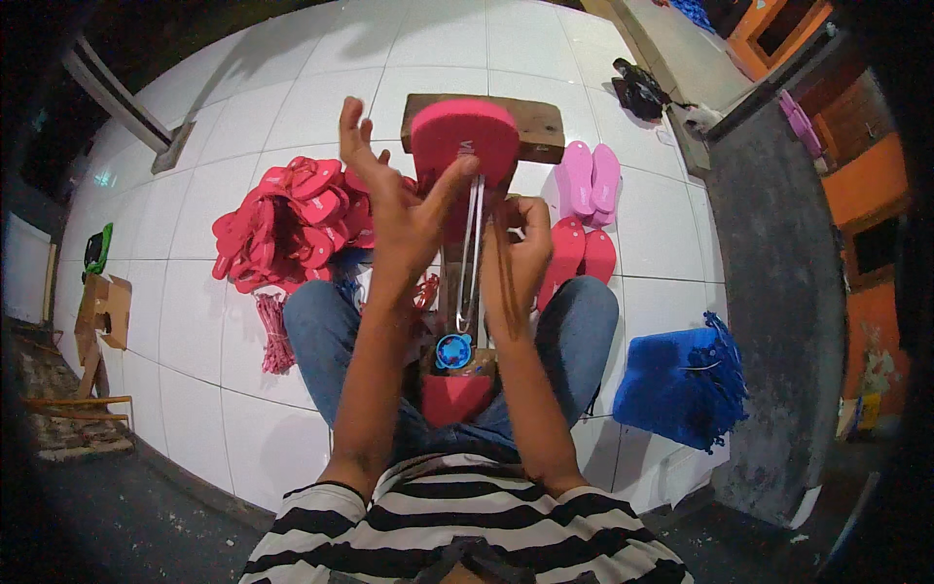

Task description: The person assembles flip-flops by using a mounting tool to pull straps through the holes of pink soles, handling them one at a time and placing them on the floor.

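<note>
A pink-red flip-flop sole (465,131) stands at a wooden block with its rounded end up. My left hand (399,209) is at its left edge, fingers spread and thumb laid on its face. On the right, my right hand (520,243) has its fingers curled close to the sole's edge; what they hold is hidden. A long, thin, two-pronged metal tool (471,253) runs down between my hands from the sole. Along my right wrist lies a brown strip (503,277). Below the tool sits a round blue cap-like piece (453,351).
The wooden crosspiece (540,127) is behind the sole. Left lie a heap of red flip-flops (282,229) and a bundle of pink-red straps (275,336). Right are pink soles (589,180), red soles (581,255) and a blue stack with straps (676,380). A cardboard box (109,311) stands far left.
</note>
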Available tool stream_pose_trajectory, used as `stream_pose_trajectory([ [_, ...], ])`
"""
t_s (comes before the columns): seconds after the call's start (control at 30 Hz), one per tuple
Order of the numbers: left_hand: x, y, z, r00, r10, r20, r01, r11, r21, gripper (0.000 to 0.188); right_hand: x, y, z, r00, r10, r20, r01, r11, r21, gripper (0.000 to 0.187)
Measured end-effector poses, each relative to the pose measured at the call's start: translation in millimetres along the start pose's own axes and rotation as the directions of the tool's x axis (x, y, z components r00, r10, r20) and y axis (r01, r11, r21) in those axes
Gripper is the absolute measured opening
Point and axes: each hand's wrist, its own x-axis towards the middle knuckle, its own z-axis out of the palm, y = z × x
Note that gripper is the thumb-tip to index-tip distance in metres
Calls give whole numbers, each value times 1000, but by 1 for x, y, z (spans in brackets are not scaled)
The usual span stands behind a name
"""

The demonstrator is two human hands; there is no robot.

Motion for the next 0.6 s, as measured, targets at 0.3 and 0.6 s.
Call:
stream_pose_trajectory([
  [0.3,-135,-44,-112,970,-10,242,-27,988,150,37,-157,64,1,830,175,530,-316,930,189,35],
  [0.6,-127,20,-92,686,132,715,-400,890,219,55,-138,82,-79,615,371,696,-583,808,83,17],
])
